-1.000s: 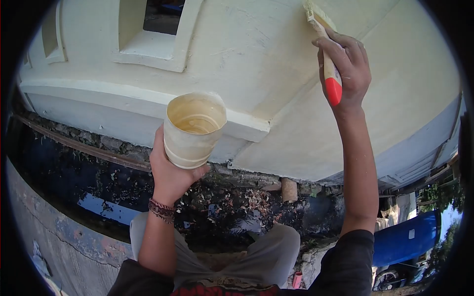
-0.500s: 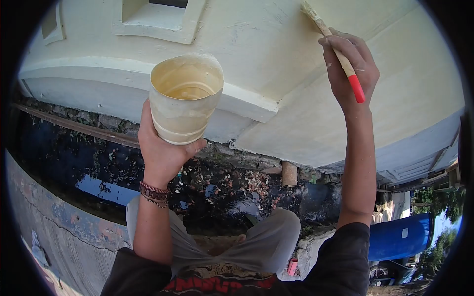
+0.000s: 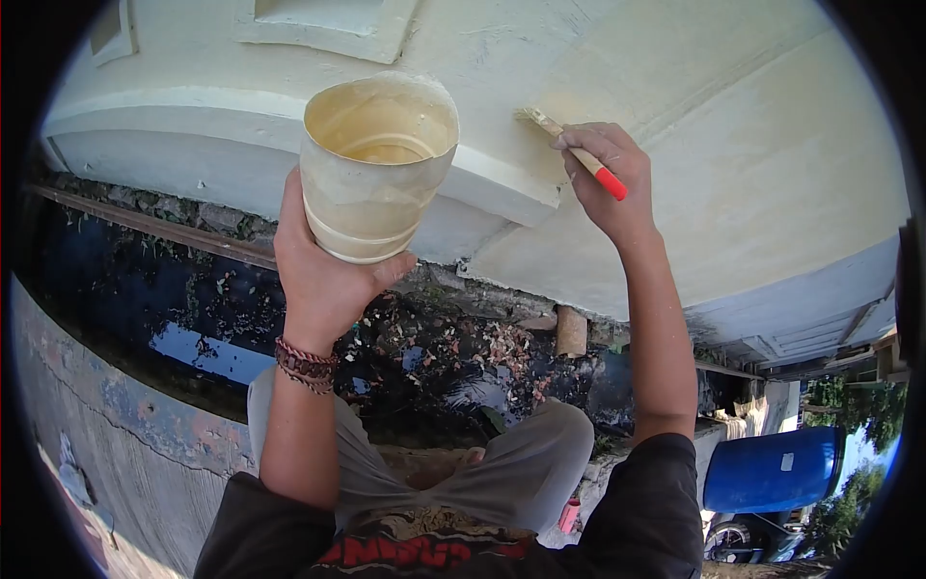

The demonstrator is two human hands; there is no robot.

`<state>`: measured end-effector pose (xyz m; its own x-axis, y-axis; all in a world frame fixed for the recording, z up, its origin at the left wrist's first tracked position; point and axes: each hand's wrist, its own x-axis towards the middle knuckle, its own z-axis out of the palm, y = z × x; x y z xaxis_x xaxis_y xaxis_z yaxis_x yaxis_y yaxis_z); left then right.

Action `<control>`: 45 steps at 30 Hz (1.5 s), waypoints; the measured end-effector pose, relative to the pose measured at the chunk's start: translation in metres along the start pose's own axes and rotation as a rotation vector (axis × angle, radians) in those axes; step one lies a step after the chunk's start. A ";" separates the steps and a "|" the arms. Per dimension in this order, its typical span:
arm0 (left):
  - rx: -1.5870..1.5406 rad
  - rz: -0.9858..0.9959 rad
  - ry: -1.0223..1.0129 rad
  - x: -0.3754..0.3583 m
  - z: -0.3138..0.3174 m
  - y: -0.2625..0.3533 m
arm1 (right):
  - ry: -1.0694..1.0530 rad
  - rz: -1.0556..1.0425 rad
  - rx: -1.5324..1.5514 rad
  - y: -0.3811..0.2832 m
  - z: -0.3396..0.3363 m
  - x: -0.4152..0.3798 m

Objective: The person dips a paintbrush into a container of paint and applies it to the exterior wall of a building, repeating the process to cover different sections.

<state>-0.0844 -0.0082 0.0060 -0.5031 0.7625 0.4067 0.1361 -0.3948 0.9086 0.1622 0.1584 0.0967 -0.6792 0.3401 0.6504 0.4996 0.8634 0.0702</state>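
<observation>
While laying cream paint on the wall (image 3: 752,164) just above the projecting ledge (image 3: 492,188): right hand (image 3: 608,179) closed round the red-tipped handle of the brush (image 3: 569,150), bristles pressed to the plaster at upper centre. Left hand (image 3: 323,280) wrapped firmly about the lower half of the paint cup (image 3: 376,169), held upright in front of the ledge and just left of the brush, with only a shallow pool of paint visible at the bottom. Woven bracelet (image 3: 307,364) on the left wrist. Below the knees, a ditch of dark water (image 3: 193,347) littered with debris; at lower right, well apart, a blue drum (image 3: 772,470). For a sound coat, judged from this arrangement: draw the bristles in long, overlapping strokes parallel to the ledge, easing pressure at the end of each pass to avoid ridges. Work the tip carefully into the angle between wall and ledge, likely the easiest place to leave bare. Reload sparingly, given the low level in the cup, and wipe excess on the inner rim rather than the outside, already streaked. Hold the cup level and close under the brush to catch drips. Mind balance above the ditch, with both hands occupied and neither free for support.
</observation>
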 end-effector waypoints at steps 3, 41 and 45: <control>-0.001 -0.013 0.006 0.000 0.000 0.000 | 0.251 -0.045 -0.118 -0.018 -0.019 0.014; 0.003 -0.049 0.002 0.001 -0.001 -0.005 | -0.054 0.279 0.186 -0.008 0.035 -0.025; 0.006 -0.051 0.008 0.002 -0.002 -0.004 | -0.108 0.249 0.185 -0.011 0.033 -0.019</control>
<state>-0.0878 -0.0060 0.0034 -0.5166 0.7775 0.3586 0.1149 -0.3521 0.9289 0.1519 0.1547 0.0585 -0.6062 0.5783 0.5460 0.5580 0.7984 -0.2262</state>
